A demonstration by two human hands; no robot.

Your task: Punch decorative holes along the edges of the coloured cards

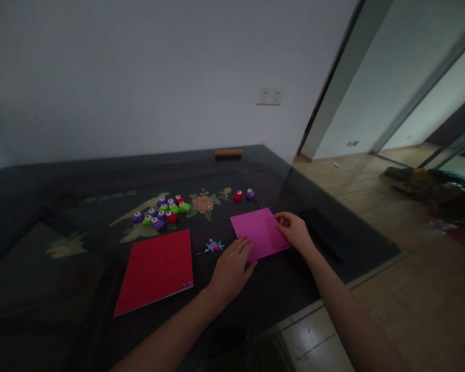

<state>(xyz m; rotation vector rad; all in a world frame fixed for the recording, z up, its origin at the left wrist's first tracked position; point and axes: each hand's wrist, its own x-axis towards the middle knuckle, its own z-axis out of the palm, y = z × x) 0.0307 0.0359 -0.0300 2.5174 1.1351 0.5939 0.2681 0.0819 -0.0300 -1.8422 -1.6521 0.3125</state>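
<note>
A magenta paper sheet point(258, 230) lies flat on the dark glass table point(62, 170). My left hand point(232, 268) rests palm down on the sheet's near left corner, fingers spread. My right hand point(294, 231) pinches the sheet's right edge with its fingertips. A small heap of punched paper bits point(214, 245) in pink and blue lies just left of the sheet. A red paper sheet point(157, 269) lies flat farther left, untouched.
A cluster of several small purple, green and red punches point(163, 212) sits behind the red sheet. Two more punches, red point(237, 196) and purple point(250, 194), stand behind the magenta sheet. A brown bar point(228, 153) lies at the table's far edge. Tiled floor is to the right.
</note>
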